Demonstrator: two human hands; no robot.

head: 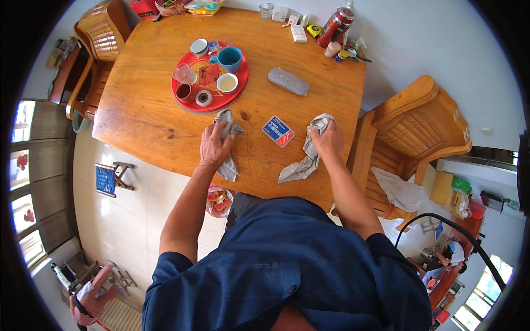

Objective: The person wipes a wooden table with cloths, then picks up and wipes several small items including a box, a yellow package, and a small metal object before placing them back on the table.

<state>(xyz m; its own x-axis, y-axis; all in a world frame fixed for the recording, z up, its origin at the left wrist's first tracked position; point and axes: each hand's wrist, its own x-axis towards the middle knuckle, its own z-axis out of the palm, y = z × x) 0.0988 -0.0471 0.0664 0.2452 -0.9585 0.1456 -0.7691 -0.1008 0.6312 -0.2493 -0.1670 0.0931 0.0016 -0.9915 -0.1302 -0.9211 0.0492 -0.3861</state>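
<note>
My left hand (215, 145) grips a crumpled grey cloth (227, 169) on the wooden table (161, 140), just below a round red tray (236, 91). A second grey cloth (304, 165) is bunched under the fingers of my right hand (327, 136), near the table's right side, its loose end trailing towards me. Between the two hands lies a flat blue and red box (278, 131) with writing. Farther up rests a grey oblong case (288, 81). The tray bears a blue mug (230, 58), a white cup (227, 83), a brown cup (184, 92) and several other cups.
A red thermos (336, 25), a yellow tape measure (314, 29) and small jars stand along the wall. Wooden armchairs flank the table, one (414, 124) close on the right. A folding stool (106, 180) and a bag of melon pieces (218, 202) are on the floor. Other people sit farther off.
</note>
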